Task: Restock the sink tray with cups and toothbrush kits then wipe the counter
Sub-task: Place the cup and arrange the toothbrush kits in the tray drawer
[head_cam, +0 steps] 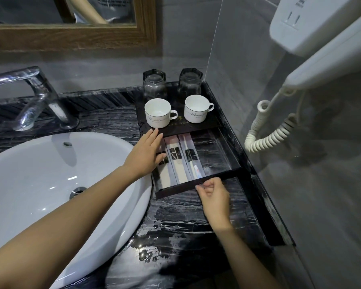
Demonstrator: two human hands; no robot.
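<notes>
A dark tray (196, 127) stands in the counter's back right corner. Two white mugs (157, 113) (197, 108) stand upright on it, with two clear glasses (154, 84) (190, 82) upside down behind them. A drawer (198, 185) is pulled out from under the tray and holds wrapped toothbrush kits (178, 161) lying side by side. My left hand (146, 155) lies flat over the leftmost kit, fingers spread toward the tray edge. My right hand (214, 193) pinches the drawer's front edge.
A white basin (50, 184) and chrome tap (35, 99) fill the left. The black marble counter (186, 217) is wet. A wall hairdryer (325, 38) with coiled cord (267, 130) hangs on the right. A framed mirror (71, 36) hangs above.
</notes>
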